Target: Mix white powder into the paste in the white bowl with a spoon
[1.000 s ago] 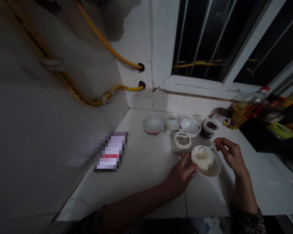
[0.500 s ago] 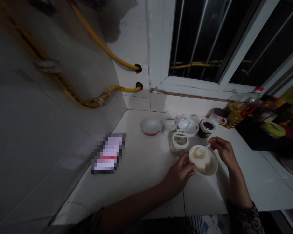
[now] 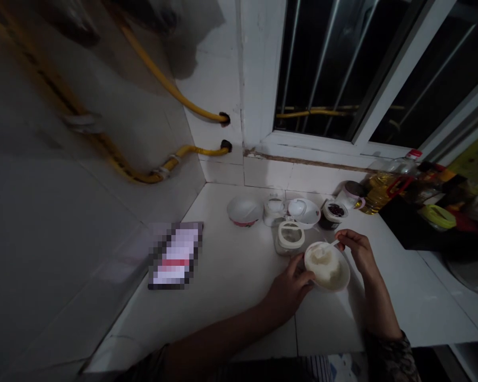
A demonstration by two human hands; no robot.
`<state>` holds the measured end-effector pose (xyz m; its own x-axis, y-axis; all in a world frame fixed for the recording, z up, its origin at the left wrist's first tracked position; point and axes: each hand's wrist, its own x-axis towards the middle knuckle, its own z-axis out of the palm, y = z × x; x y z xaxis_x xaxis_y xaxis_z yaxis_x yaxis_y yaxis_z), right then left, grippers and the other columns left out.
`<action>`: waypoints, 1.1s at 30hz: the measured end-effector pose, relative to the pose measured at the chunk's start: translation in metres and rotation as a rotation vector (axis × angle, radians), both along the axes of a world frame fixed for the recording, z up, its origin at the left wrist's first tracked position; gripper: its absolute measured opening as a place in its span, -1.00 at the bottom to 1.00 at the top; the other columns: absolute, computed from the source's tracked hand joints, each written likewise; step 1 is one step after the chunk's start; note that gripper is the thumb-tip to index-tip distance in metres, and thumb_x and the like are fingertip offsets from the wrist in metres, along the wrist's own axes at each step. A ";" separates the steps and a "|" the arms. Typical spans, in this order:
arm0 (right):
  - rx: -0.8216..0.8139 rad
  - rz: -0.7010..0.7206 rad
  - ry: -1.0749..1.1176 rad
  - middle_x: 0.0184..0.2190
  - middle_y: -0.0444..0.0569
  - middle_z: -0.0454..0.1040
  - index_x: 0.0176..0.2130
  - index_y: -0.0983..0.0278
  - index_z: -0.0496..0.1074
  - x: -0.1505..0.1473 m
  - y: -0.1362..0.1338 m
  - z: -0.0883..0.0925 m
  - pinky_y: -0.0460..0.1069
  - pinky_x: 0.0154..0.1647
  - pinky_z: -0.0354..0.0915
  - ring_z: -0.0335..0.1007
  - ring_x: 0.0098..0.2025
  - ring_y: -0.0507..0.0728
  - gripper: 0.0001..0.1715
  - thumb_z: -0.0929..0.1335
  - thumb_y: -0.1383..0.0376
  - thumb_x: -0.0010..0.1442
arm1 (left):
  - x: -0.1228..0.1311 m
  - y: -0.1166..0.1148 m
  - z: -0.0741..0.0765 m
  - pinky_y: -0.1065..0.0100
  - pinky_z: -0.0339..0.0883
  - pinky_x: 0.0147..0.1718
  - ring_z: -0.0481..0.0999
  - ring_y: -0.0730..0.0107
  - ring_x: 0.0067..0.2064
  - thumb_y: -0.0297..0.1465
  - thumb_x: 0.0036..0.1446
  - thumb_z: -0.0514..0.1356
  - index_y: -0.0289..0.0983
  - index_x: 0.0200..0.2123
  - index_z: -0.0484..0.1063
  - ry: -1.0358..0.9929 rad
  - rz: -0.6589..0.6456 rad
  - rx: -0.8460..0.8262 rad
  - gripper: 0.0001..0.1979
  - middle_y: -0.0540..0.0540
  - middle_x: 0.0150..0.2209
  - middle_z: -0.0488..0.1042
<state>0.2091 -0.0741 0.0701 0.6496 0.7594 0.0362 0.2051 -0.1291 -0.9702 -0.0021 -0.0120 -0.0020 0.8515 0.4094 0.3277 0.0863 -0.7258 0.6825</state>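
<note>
A small white bowl (image 3: 341, 279) filled with a white, lumpy substance stands on the white counter (image 3: 231, 270). My left hand (image 3: 289, 289) grips its near-left rim, fingers curled round the edge. My right hand (image 3: 356, 252) pinches the handle of a small white spoon (image 3: 327, 248), whose tip rests in the white stuff at the bowl's far side.
Behind the bowl stand a lidded clear jar (image 3: 288, 237), an empty white bowl (image 3: 245, 210), a small white pot (image 3: 273, 210), a white dish (image 3: 306, 211) and a jar of dark contents (image 3: 331, 214). An oil bottle (image 3: 386, 183) and a dark box (image 3: 426, 223) stand right. A packet (image 3: 174, 255) lies left.
Both hands and the bowl keep the same grip. The spoon has shifted slightly within the bowl. The camera has drifted, so everything sits a little left of where it was.
</note>
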 end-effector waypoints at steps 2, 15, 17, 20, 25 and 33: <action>-0.007 0.015 -0.034 -0.70 -0.17 0.29 -0.50 0.28 0.43 0.000 -0.001 -0.001 -0.05 -0.49 0.13 0.17 -0.59 0.03 -0.74 0.40 0.13 -0.12 | 0.000 0.000 0.000 0.21 0.43 -0.09 0.49 0.34 -0.12 -0.53 0.11 0.20 -0.20 -0.17 0.39 0.027 -0.001 -0.010 -0.79 -0.15 0.21 0.10; -0.014 -0.013 0.025 -0.70 -0.19 0.29 -0.52 0.28 0.44 0.001 -0.001 -0.002 -0.06 -0.50 0.10 0.16 -0.59 0.02 -0.78 0.42 0.17 -0.13 | -0.001 -0.001 0.002 0.20 0.41 -0.07 0.49 0.29 -0.12 -0.58 0.09 0.20 -0.26 -0.18 0.40 0.008 -0.011 -0.049 -0.78 -0.21 0.21 0.11; -0.009 -0.024 0.068 -0.71 -0.19 0.30 -0.52 0.28 0.44 0.004 0.000 -0.004 -0.06 -0.50 0.10 0.16 -0.61 0.02 -0.79 0.42 0.18 -0.16 | -0.001 -0.001 0.002 0.20 0.41 -0.08 0.49 0.29 -0.12 -0.58 0.09 0.19 -0.27 -0.19 0.41 0.004 -0.006 -0.045 -0.79 -0.22 0.21 0.11; -0.018 -0.041 0.109 -0.74 -0.19 0.30 -0.53 0.28 0.46 0.006 0.001 -0.006 -0.05 -0.51 0.10 0.15 -0.62 0.01 -0.81 0.42 0.20 -0.17 | -0.001 -0.001 0.001 0.23 0.42 -0.10 0.48 0.32 -0.13 -0.58 0.09 0.19 -0.25 -0.19 0.40 -0.010 -0.004 -0.037 -0.80 -0.19 0.21 0.12; 0.007 -0.077 0.145 -0.75 -0.18 0.31 -0.56 0.29 0.47 0.006 0.001 -0.005 -0.05 -0.53 0.10 0.15 -0.64 0.01 -0.83 0.42 0.22 -0.22 | 0.000 -0.001 -0.001 0.22 0.41 -0.08 0.47 0.31 -0.12 -0.56 0.11 0.18 -0.25 -0.17 0.41 0.000 0.001 -0.044 -0.79 -0.19 0.22 0.11; 0.177 -0.114 0.093 -0.70 -0.16 0.34 -0.49 0.28 0.48 -0.012 0.012 0.006 -0.05 -0.48 0.13 0.20 -0.59 0.02 -0.80 0.42 0.18 -0.11 | 0.000 0.000 -0.001 0.20 0.38 -0.05 0.47 0.29 -0.10 -0.56 0.11 0.19 -0.26 -0.16 0.41 0.043 -0.008 -0.068 -0.79 -0.20 0.24 0.07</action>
<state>0.1974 -0.0619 0.0765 0.7378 0.6678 0.0985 0.1075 0.0277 -0.9938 -0.0024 -0.0116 -0.0027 0.8676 0.4225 0.2621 0.1113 -0.6787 0.7259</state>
